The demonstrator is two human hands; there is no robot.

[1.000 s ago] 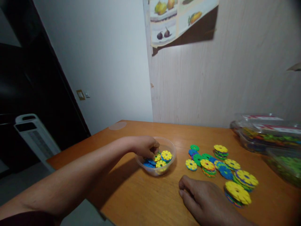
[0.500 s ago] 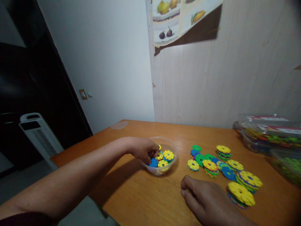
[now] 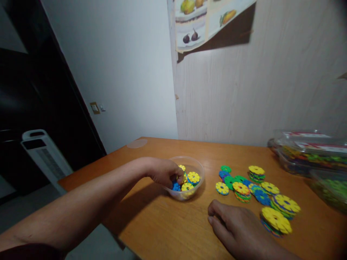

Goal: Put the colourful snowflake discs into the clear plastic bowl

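Observation:
My left hand (image 3: 165, 172) reaches into a clear plastic bowl (image 3: 197, 166) on the wooden table (image 3: 168, 224). Its fingers are pinched round a yellow flower-shaped disc (image 3: 181, 168) among several yellow and blue discs (image 3: 193, 177) in the bowl. My right hand (image 3: 238, 231) rests palm down on the table near the front edge, fingers loosely curled with nothing seen in them. Right of the bowl lie several stacks of yellow, green and blue discs (image 3: 255, 189).
Clear lidded boxes (image 3: 306, 151) of coloured pieces stand at the table's far right. A wood-panelled wall with a fruit poster (image 3: 200, 21) backs the table. A white tower fan (image 3: 46, 155) stands on the floor at the left.
My left hand has shifted slightly inside the bowl and now pinches a yellow disc at the rim side. My right hand has stayed put.

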